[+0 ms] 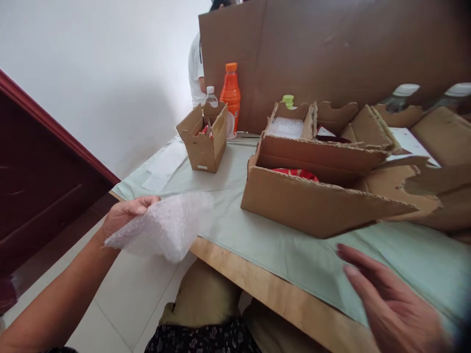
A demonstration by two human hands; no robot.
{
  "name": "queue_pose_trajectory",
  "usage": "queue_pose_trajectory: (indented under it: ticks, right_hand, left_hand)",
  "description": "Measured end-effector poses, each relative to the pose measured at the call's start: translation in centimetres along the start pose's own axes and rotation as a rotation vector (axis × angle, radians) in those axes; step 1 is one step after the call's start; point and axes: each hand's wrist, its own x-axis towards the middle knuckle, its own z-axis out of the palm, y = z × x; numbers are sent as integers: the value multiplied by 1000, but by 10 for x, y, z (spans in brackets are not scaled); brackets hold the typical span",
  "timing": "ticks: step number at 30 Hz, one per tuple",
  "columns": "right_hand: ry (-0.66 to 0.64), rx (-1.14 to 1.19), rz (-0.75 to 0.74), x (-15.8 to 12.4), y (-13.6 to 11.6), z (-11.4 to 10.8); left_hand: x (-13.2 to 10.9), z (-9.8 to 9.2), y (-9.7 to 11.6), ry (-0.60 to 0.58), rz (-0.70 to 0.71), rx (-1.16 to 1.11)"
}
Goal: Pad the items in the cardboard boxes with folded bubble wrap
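The left hand (130, 212) pinches a sheet of bubble wrap (171, 223), left of the middle. The right hand (395, 301), lower right, has its fingers apart and holds nothing, near the big cardboard box (287, 203).

The left hand (127, 213) pinches, forearm (62, 294) slanting upward; the right hand (399, 306) (slightly blurred) reaches, fingers (364, 260) loosely extended.

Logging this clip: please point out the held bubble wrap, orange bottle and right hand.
Held bubble wrap (170, 224), head view: the sheet's middle.
Orange bottle (230, 94), head view: upper body.
Right hand (398, 305), head view: its middle.
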Motion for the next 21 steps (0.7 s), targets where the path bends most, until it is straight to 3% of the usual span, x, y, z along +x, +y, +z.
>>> queue_pose_trajectory:
  ticks: [4,6,9,12,14,16,18,21]
  right_hand:
    - [-503,582,126,-39,-55,37]
    - [-642,912,202,-45,-71,55]
    - [-777,1194,292,-47,-74,64]
    - [-837,1196,223,-49,-62,53]
    - [-762,1091,188,-49,-53,42]
    - [-636,978,180,-44,-45,31]
    - [-496,865,166,-36,-40,21]
    - [-346,669,181,-24,-34,8]
  left_hand:
    - [-1,48,-26,-499,-107,-266]
    - [0,69,-34,-696,-178,-282]
    - [0,91,-40,-811,-245,-320]
    - [9,98,-39,-724,-279,-285]
    - [25,96,-37,-635,-294,-115]
    - [46,92,-33,-555,-286,192]
    - [64,89,-28,-420,-162,546]
    - [72,95,-25,-168,214,893]
